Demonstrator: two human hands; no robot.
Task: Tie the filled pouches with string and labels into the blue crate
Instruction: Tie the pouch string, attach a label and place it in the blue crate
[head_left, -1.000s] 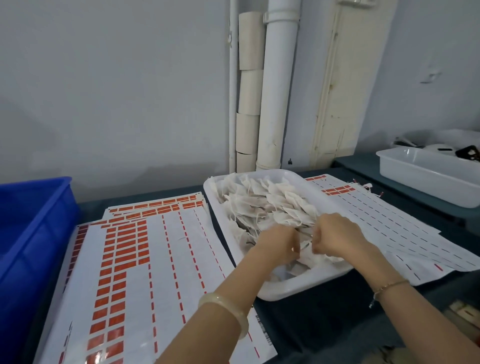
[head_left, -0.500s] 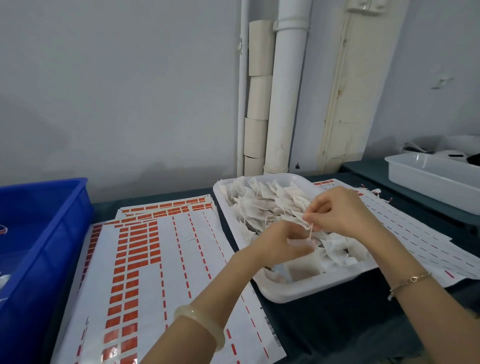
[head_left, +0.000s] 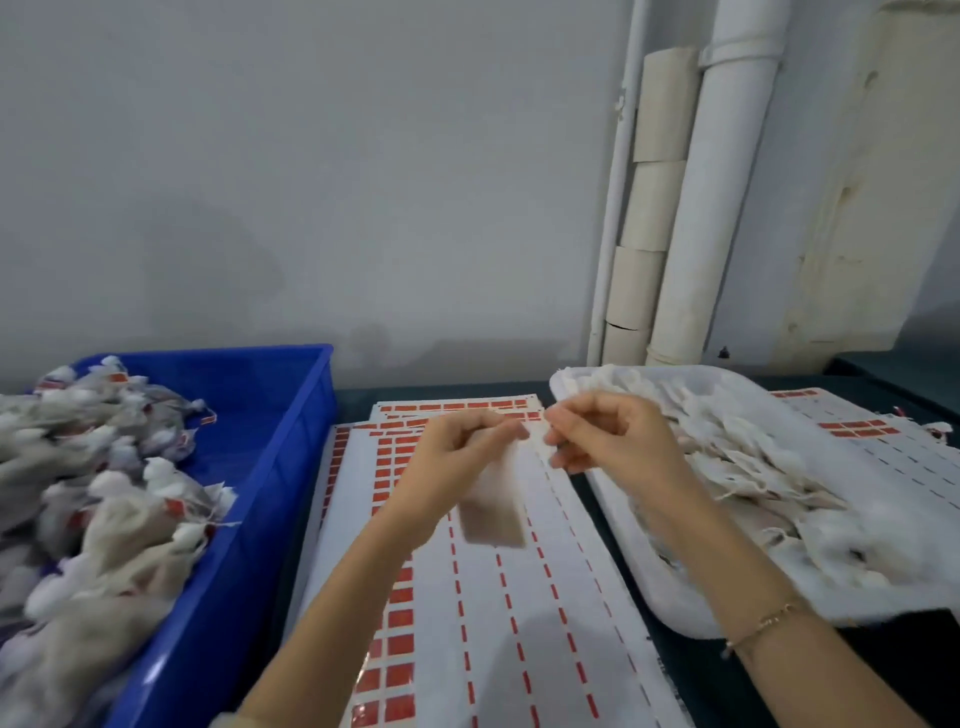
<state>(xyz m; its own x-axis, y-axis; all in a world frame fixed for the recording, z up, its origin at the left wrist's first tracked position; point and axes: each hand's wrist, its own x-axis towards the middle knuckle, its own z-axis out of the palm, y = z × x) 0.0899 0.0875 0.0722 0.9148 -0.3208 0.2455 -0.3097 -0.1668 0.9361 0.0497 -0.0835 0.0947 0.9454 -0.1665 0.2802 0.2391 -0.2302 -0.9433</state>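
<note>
A filled pouch hangs blurred above the label sheets, pale and flat. My left hand pinches its top edge. My right hand pinches the same top from the right, fingers curled; the string itself is too blurred to make out. The blue crate stands at the left, holding several tied pouches with red labels. The white tray at the right holds a heap of untied pouches.
Sheets of red stickers cover the dark table between crate and tray, and more lie right of the tray. White pipes and paper rolls stand against the grey wall behind.
Both hands have lifted one pouch out of the tray and carried it left, over the label sheets. The view has swung left, bringing the blue crate's contents into sight.
</note>
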